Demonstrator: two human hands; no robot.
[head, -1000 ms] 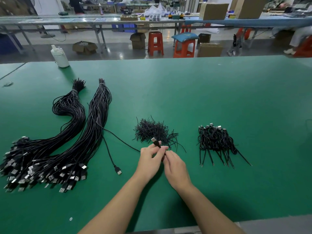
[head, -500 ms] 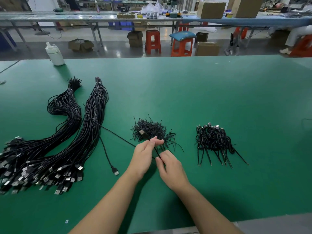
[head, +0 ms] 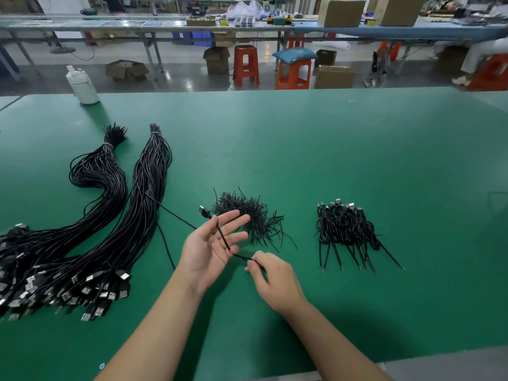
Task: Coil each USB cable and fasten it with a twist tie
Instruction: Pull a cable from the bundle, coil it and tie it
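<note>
Left hand (head: 211, 248) flat, fingers spread with USB cable (head: 222, 235) across the palm, right hand (head: 270, 279) pinching it just beside: wrap even loops, keep tension, plug end clear.

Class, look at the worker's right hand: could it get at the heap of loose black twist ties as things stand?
Probably yes. The heap of loose black twist ties lies just beyond the right hand on bare green mat; but its fingers pinch the thin black USB cable.
</note>
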